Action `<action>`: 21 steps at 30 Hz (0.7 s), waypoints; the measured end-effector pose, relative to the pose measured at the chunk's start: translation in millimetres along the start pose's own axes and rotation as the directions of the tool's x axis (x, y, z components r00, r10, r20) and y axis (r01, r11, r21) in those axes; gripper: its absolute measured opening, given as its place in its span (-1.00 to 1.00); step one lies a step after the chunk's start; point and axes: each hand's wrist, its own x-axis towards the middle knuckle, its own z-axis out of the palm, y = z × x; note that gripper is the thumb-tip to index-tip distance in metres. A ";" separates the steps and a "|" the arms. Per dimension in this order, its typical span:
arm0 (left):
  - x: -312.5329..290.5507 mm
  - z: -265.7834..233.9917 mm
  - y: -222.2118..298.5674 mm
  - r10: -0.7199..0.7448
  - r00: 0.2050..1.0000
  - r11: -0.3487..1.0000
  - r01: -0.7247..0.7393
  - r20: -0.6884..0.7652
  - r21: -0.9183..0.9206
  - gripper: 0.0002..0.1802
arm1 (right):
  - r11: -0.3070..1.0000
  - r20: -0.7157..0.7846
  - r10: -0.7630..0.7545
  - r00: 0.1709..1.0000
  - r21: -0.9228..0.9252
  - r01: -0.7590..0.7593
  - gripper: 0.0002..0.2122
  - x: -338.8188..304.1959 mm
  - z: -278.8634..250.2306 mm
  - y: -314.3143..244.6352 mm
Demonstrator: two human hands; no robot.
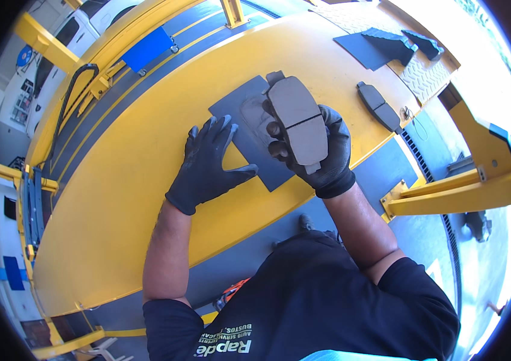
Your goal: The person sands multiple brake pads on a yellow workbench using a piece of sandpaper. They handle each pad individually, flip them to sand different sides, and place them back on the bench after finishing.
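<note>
My right hand [333, 156], in a dark work glove, grips a brake pad [297, 120] with its grey friction face turned up and a groove across its middle. The pad is held above a dark rectangular mat [246, 132] on the yellow platform [129, 186]. Gloved as well, my left hand [201, 162] hovers to the left of the mat with fingers stretched and thumb apart, holding nothing. Another brake pad [378, 107] lies on the platform to the right, near its edge. Part of the mat is hidden behind my right hand and the held pad.
Black wedge-shaped blocks [390, 45] rest on the platform's far right end, by a tread-plate ramp [427, 78]. A yellow lift arm [460, 192] stands at the right. Beyond the platform are a blue wheeled cart [147, 49] and a white vehicle [75, 36].
</note>
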 end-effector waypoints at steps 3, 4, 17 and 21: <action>1.5 3.7 1.2 0.056 0.996 0.998 -0.056 -0.066 0.004 0.03 | 1.000 -0.005 -0.019 1.000 0.014 0.019 -0.36 -5.0 -1.1 0.0; 2.6 4.4 1.8 0.077 0.992 0.997 -0.078 -0.095 0.000 0.02 | 0.999 0.025 0.007 1.000 0.051 -0.008 -0.36 -6.6 -3.7 -1.8; 3.4 7.6 4.3 0.095 0.984 0.995 -0.089 -0.150 0.043 -0.01 | 0.999 0.096 -0.045 0.994 -0.015 0.047 -0.37 -3.6 -10.8 -3.8; 3.5 5.9 3.5 0.111 0.982 0.994 -0.108 -0.154 0.028 -0.05 | 0.999 0.105 -0.038 0.994 -0.014 0.040 -0.38 -1.6 -11.9 -3.4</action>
